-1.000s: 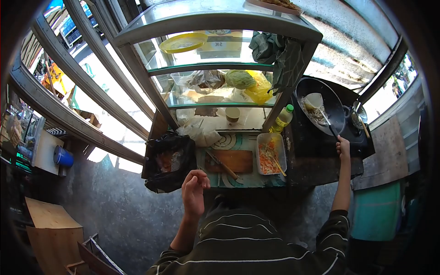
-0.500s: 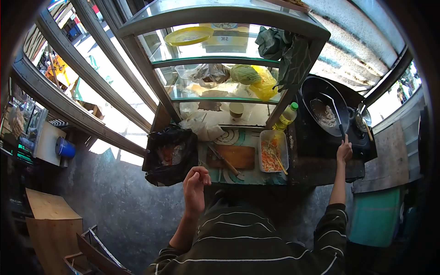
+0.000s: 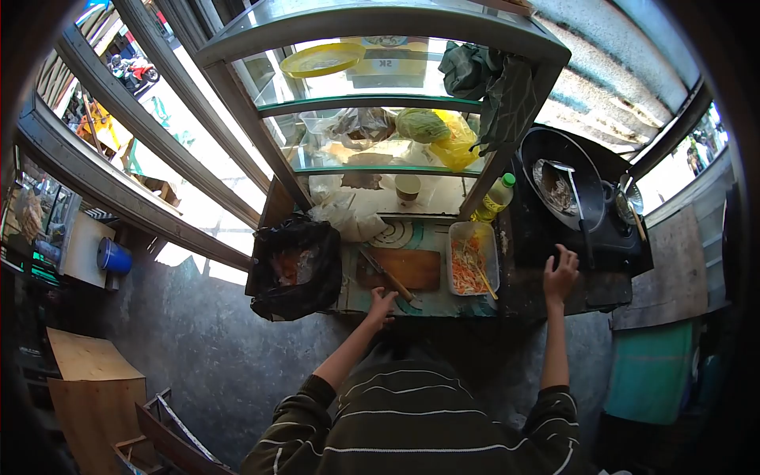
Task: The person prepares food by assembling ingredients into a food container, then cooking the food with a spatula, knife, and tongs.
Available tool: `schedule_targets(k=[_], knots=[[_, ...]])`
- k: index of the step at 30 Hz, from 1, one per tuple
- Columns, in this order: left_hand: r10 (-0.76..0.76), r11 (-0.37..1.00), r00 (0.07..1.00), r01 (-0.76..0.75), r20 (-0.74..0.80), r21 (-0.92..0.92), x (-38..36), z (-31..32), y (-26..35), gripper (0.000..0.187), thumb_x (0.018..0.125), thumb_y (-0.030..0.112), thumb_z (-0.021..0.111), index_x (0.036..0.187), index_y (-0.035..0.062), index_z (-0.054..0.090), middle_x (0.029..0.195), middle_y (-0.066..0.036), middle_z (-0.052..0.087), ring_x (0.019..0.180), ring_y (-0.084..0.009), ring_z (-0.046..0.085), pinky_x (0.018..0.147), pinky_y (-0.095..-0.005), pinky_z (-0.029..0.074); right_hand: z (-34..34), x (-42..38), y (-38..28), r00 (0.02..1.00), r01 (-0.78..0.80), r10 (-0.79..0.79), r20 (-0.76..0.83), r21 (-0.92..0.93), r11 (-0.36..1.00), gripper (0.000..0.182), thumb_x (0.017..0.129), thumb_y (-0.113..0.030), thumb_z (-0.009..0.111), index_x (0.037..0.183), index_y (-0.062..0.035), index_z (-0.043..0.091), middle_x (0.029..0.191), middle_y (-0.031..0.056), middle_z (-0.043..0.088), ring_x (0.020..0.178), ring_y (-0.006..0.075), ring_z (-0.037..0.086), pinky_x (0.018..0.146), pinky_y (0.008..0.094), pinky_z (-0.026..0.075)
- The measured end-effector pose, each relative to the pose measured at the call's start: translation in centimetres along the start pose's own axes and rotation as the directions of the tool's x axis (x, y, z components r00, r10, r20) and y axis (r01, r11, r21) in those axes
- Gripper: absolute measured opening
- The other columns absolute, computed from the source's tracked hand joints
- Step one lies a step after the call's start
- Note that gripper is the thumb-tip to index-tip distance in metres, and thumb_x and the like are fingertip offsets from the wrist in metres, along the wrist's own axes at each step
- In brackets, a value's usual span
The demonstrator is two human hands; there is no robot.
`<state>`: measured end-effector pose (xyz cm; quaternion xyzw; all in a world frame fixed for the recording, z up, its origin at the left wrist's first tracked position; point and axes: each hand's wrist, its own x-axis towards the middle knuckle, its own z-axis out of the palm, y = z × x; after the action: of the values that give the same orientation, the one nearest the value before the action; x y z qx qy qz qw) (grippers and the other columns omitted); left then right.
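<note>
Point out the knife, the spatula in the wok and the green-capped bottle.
Knife (image 3: 393, 283): head view, on its handle.
Spatula (image 3: 584, 233): head view, on its dark handle.
Green-capped bottle (image 3: 495, 197): head view, on its body.

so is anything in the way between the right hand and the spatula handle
Nothing visible is: the right hand is empty, just left of the spatula handle, and only the dark stove top shows in the gap between them.

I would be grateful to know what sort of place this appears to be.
It is probably a small food stall, judging by the wok on the stove, the glass-shelved cabinet, and the knife lying across the cutting board.
</note>
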<state>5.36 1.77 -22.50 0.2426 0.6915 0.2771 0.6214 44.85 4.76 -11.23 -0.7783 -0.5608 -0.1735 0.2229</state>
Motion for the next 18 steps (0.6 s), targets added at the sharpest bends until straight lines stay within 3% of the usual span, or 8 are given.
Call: schedule_targets(k=[2, 4, 5, 6, 8, 9, 11, 18], knots=[[-0.12, 0.993, 0.992, 0.12, -0.024, 0.006, 1.6, 1.6, -0.9, 0.061, 0.078, 0.041, 0.059, 0.12, 0.0064, 0.033, 0.087, -0.008, 0.053, 0.063, -0.0139, 0.055, 0.056, -0.0268, 0.045, 2.1, -3.6, -2.7, 0.901, -0.133, 0.021, 0.434, 0.229, 0.964, 0.036, 0.079, -0.024, 0.056, 0.113, -0.0131, 0.049, 0.099, 0.0142, 0.051, 0.088, 0.0343, 0.054, 0.074, 0.0426, 0.044], [0.038, 0.987, 0.999, -0.038, 0.005, 0.156, 2.8, 2.6, -1.7, 0.058, 0.078, 0.042, 0.06, 0.114, 0.0006, 0.039, 0.093, -0.013, 0.056, 0.058, -0.0183, 0.06, 0.049, -0.0275, 0.047, 6.5, -6.5, -2.6, 0.778, -0.288, 0.076, 0.623, 0.247, 0.925, 0.042, 0.082, -0.031, 0.055, 0.118, -0.0101, 0.049, 0.098, 0.0157, 0.057, 0.092, 0.0349, 0.056, 0.077, 0.0425, 0.045], [0.04, 0.986, 0.999, -0.041, 0.013, 0.161, 2.9, 2.8, -1.7, 0.058, 0.078, 0.042, 0.06, 0.114, 0.0006, 0.039, 0.093, -0.013, 0.056, 0.058, -0.0183, 0.06, 0.049, -0.0275, 0.047, 8.9, -7.7, -2.3, 0.739, -0.404, 0.183, 0.648, 0.209, 0.89, 0.04, 0.082, -0.034, 0.054, 0.114, -0.0085, 0.055, 0.097, 0.0179, 0.061, 0.094, 0.0346, 0.057, 0.08, 0.0394, 0.045], [0.064, 0.975, 0.996, -0.075, 0.058, 0.211, 3.1, 3.0, -1.6, 0.056, 0.078, 0.041, 0.06, 0.109, -0.0016, 0.043, 0.09, -0.014, 0.057, 0.056, -0.0192, 0.06, 0.045, -0.027, 0.046, 12.2, -8.8, -1.0, 0.7, -0.53, 0.165, 0.695, 0.351, 0.772, 0.041, 0.085, -0.039, 0.05, 0.106, -0.006, 0.06, 0.098, 0.0209, 0.061, 0.097, 0.0324, 0.057, 0.08, 0.0377, 0.044], [0.084, 0.958, 0.99, -0.11, 0.109, 0.263, 3.8, 3.4, -2.4, 0.054, 0.079, 0.041, 0.06, 0.105, -0.0038, 0.047, 0.087, -0.015, 0.058, 0.053, -0.0202, 0.061, 0.042, -0.0264, 0.045, 13.9, -9.4, -1.4, 0.649, -0.635, 0.237, 0.723, 0.344, 0.691, 0.043, 0.085, -0.041, 0.047, 0.102, -0.0047, 0.061, 0.096, 0.0214, 0.061, 0.096, 0.0312, 0.058, 0.079, 0.0369, 0.044], [0.115, 0.982, 0.991, -0.122, 0.062, 0.142, 4.6, 3.6, -3.4, 0.049, 0.079, 0.041, 0.06, 0.099, -0.0036, 0.05, 0.081, -0.013, 0.059, 0.053, -0.0192, 0.06, 0.044, -0.0265, 0.046, 13.9, -9.5, -1.7, 0.59, -0.727, 0.295, 0.751, 0.336, 0.599, 0.046, 0.086, -0.044, 0.045, 0.098, -0.0034, 0.063, 0.094, 0.022, 0.061, 0.095, 0.03, 0.059, 0.078, 0.036, 0.044], [0.138, 0.99, 0.99, -0.139, 0.021, 0.021, 4.9, 3.7, -4.1, 0.046, 0.08, 0.04, 0.059, 0.093, -0.0035, 0.054, 0.075, -0.012, 0.06, 0.053, -0.0182, 0.06, 0.045, -0.0265, 0.046, 12.8, -9.6, -2.4, 0.626, -0.691, 0.309, 0.716, 0.325, 0.645, 0.05, 0.087, -0.047, 0.041, 0.098, -0.002, 0.061, 0.087, 0.0207, 0.062, 0.088, 0.0299, 0.061, 0.072, 0.0356, 0.045], [0.265, 0.929, 0.949, -0.204, -0.17, 0.309, 3.3, -1.3, -6.4, 0.042, 0.083, 0.04, 0.055, 0.083, -0.0023, 0.053, 0.067, -0.014, 0.057, 0.059, -0.0219, 0.06, 0.055, -0.0343, 0.044, 8.6, -10.2, -4.6, 0.831, -0.321, 0.001, 0.556, 0.479, 0.817, 0.032, 0.088, -0.028, 0.047, 0.089, 0.0012, 0.061, 0.072, 0.0223, 0.058, 0.071, 0.0333, 0.061, 0.06, 0.037, 0.044]])
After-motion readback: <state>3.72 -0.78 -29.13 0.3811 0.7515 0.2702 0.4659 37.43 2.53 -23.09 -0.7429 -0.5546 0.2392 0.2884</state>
